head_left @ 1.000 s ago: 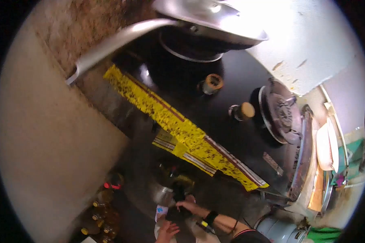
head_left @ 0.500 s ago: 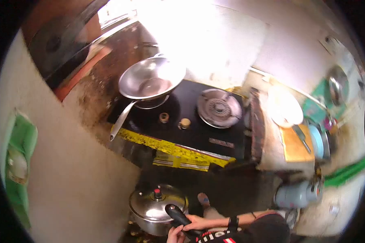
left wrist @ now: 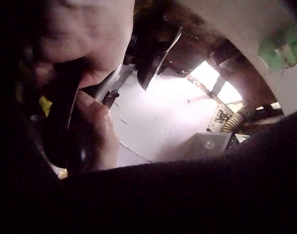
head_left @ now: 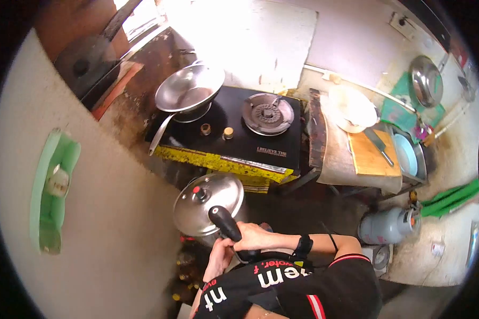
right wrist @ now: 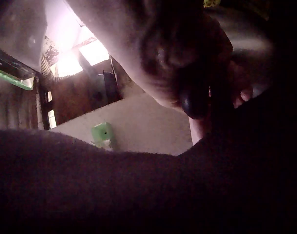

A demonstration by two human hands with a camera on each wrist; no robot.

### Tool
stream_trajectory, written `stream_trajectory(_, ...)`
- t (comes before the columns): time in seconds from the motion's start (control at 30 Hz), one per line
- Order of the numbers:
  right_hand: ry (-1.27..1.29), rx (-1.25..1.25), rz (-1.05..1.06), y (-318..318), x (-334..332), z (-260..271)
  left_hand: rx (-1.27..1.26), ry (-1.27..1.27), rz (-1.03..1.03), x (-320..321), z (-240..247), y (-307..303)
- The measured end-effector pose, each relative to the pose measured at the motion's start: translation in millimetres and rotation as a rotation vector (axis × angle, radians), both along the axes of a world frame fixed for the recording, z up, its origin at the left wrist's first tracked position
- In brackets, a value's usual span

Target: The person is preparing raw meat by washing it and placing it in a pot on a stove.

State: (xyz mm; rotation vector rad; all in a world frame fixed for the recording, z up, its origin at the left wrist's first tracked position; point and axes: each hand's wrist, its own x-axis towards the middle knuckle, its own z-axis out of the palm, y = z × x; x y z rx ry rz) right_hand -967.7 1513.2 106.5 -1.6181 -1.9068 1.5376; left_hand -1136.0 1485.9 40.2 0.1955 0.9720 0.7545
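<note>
"Where's the pot with the lid (head_left: 208, 204)?"
"In front of the person, near the front of the stove (head_left: 226, 114)."
"Is each grip open?"
"No. The right grip (head_left: 253, 235) is wrapped round the black handle (head_left: 224, 222), and the left grip (head_left: 218, 258) holds it too, just beside."
"How do you do that well?"
"I'd squeeze tight with both, tuck my elbows in, and not let the pot tip."

The lidded pot (head_left: 199, 212) has moved closer to the yellow strip (head_left: 218, 160) along the stove (head_left: 213, 109).
</note>
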Motion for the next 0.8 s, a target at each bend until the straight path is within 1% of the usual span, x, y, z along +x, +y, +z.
stream_trajectory(0.03, 0.000, -0.055, -0.019, 2.4, 3.8, 7.8, -0.012, 0.027, 0.038, 4.7, 3.4, 0.3)
stream_trajectory(0.07, -0.021, -0.099, 0.003, 6.7, 7.6, 29.6, -0.021, 0.054, 0.074, 10.2, 4.2, -0.2)
stream_trajectory(0.1, 0.105, -0.105, -0.032, 7.6, 12.0, 46.7, -0.009, -0.024, 0.088, 12.9, -5.0, 0.6)
stream_trajectory(0.13, 0.232, -0.113, -0.072, 7.2, 15.2, 55.9, -0.016, -0.013, 0.117, 13.9, -10.8, -2.2)
stream_trajectory(0.17, 0.245, -0.145, -0.031, 11.1, 19.6, 42.9, -0.024, -0.003, 0.143, 20.2, -2.0, 0.0)
stream_trajectory(0.2, 0.206, -0.241, -0.037, 15.7, 22.1, 44.2, -0.029, 0.006, 0.168, 25.1, 2.9, 1.1)
stream_trajectory(0.27, 0.432, -0.350, -0.088, 17.4, 29.7, 23.9, -0.002, -0.022, 0.130, 31.0, -0.1, 2.1)
stream_trajectory(0.37, 0.540, -0.424, -0.156, 21.6, 39.0, 15.5, -0.003, -0.043, 0.042, 33.6, 28.3, 5.2)
stream_trajectory(0.4, 0.558, -0.567, -0.179, 28.2, 50.5, 7.8, -0.010, -0.041, 0.003, 23.6, 32.9, 7.2)
stream_trajectory(0.47, 0.516, -0.591, -0.149, 36.9, 64.7, -10.9, -0.075, 0.001, 0.091, 19.1, 53.2, 0.6)
stream_trajectory(0.5, 0.540, -0.605, -0.133, 38.4, 68.9, -6.8, -0.113, 0.017, 0.125, 22.2, 53.2, -1.0)
stream_trajectory(0.57, 0.600, -0.629, -0.108, 40.7, 72.6, 5.7, -0.127, -0.196, 0.114, 19.8, 37.1, -2.3)
stream_trajectory(0.6, 0.599, -0.656, -0.094, 46.5, 78.6, 1.3, -0.128, -0.309, 0.104, 25.3, 30.7, 1.2)
stream_trajectory(0.63, 0.596, -0.683, -0.079, 51.8, 82.1, -6.2, -0.223, -0.365, 0.237, 40.7, 57.6, 3.4)
stream_trajectory(0.67, 0.594, -0.713, -0.064, 56.3, 84.3, -11.6, -0.274, -0.443, 0.298, 48.0, 65.3, 4.1)
stream_trajectory(0.73, 0.540, -0.749, -0.088, 66.2, 86.4, -12.4, -0.365, -0.596, 0.417, 58.0, 72.6, 9.7)
stream_trajectory(0.8, 0.535, -0.782, -0.102, 73.2, 86.2, -8.7, -0.353, -0.676, 0.519, 62.6, 69.2, 13.7)
